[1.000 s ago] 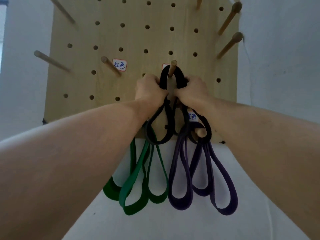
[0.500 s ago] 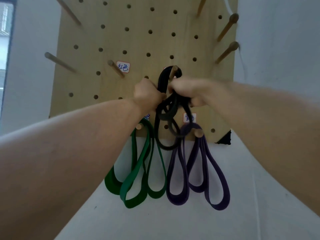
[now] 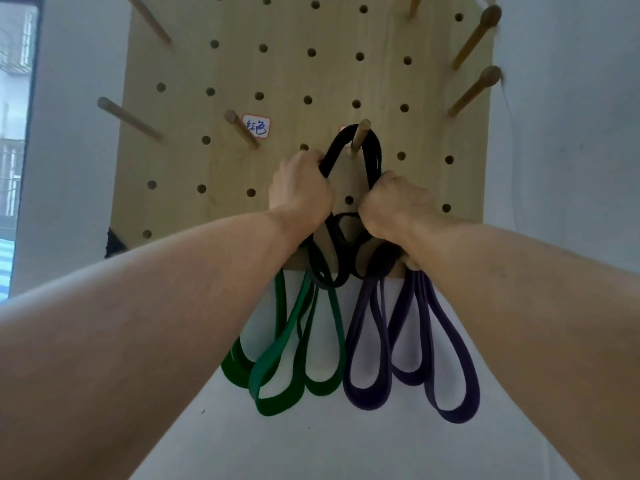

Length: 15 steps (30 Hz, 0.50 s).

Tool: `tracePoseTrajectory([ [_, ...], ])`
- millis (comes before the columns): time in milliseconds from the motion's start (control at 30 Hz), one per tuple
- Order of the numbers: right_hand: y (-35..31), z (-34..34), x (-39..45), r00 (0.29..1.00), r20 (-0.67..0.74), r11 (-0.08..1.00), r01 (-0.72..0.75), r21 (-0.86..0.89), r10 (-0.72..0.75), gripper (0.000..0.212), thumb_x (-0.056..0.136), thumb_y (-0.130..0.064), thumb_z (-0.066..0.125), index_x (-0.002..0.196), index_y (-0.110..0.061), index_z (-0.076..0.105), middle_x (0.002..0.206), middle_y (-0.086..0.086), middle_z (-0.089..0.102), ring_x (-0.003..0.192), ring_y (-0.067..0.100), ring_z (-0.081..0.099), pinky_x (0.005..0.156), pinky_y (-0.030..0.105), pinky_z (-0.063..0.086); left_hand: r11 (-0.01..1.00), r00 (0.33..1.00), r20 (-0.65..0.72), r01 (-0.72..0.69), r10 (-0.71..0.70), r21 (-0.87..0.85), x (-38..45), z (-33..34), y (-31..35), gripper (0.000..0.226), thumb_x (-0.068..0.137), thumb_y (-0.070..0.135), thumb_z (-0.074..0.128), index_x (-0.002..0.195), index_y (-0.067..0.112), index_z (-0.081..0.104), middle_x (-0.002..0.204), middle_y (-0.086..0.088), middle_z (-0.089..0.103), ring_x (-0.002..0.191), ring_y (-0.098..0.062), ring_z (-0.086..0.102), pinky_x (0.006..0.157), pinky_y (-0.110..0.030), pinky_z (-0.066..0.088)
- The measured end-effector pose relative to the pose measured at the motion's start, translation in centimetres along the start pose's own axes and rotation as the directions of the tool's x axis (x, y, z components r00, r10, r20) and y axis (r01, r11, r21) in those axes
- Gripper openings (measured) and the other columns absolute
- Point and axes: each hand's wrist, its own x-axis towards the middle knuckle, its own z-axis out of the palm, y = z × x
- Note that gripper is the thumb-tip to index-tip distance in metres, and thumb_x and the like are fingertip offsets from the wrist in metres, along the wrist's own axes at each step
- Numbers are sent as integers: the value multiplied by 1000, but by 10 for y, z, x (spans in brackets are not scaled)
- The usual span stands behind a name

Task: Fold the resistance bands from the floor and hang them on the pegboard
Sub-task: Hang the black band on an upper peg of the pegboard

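Note:
A folded black resistance band (image 3: 374, 154) is looped over a wooden peg (image 3: 360, 136) in the middle of the light wooden pegboard (image 3: 311, 74). My left hand (image 3: 299, 188) grips the band's left side just below the peg. On the right side, a little lower, my right hand (image 3: 394, 206) grips the band. The black loops hang down between my wrists. Below them hang a folded green band (image 3: 277, 372) and a folded purple band (image 3: 408, 358); the pegs that carry them are mostly hidden by my arms.
Bare pegs stick out of the pegboard at the left (image 3: 128, 117), beside a labelled peg (image 3: 240, 128), and at the upper right (image 3: 474, 88). White wall surrounds the board. A window (image 3: 14, 133) is at the far left.
My right hand slid down from the peg to the band's right side and my left hand shifted up. The black loop spread wider over the peg. The view moved closer.

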Motion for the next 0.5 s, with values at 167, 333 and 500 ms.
tracePoseTrajectory([
  [167, -14, -10, 12, 993, 113, 987, -61, 148, 45, 34, 107, -16, 44, 137, -2, 53, 115, 13, 59, 88, 26, 61, 65, 33, 49, 998, 1000, -3, -14, 14, 59, 7, 6, 4, 34, 99, 9, 47, 122, 23, 68, 98, -2, 67, 89, -24, 66, 71, -38, 55],
  [333, -7, -21, 30, 934, -341, 993, 118, 12, -107, 63, 109, -34, 45, 161, -9, 20, 162, 15, 29, 116, 33, 60, 77, 40, 49, 999, 999, -3, -35, 35, 41, 13, 18, 8, 56, 100, 6, 51, 150, 30, 45, 136, -3, 62, 119, -24, 62, 91, -39, 56],
  [500, 3, -20, 41, 907, -360, 961, 136, -239, -218, 56, 110, -32, 39, 159, -7, 27, 162, 16, 30, 137, 34, 42, 104, 46, 42, 998, 1000, -29, -6, 7, 61, 18, 18, 7, 39, 100, 9, 48, 135, 21, 57, 121, -4, 64, 108, -25, 62, 79, -36, 48],
])
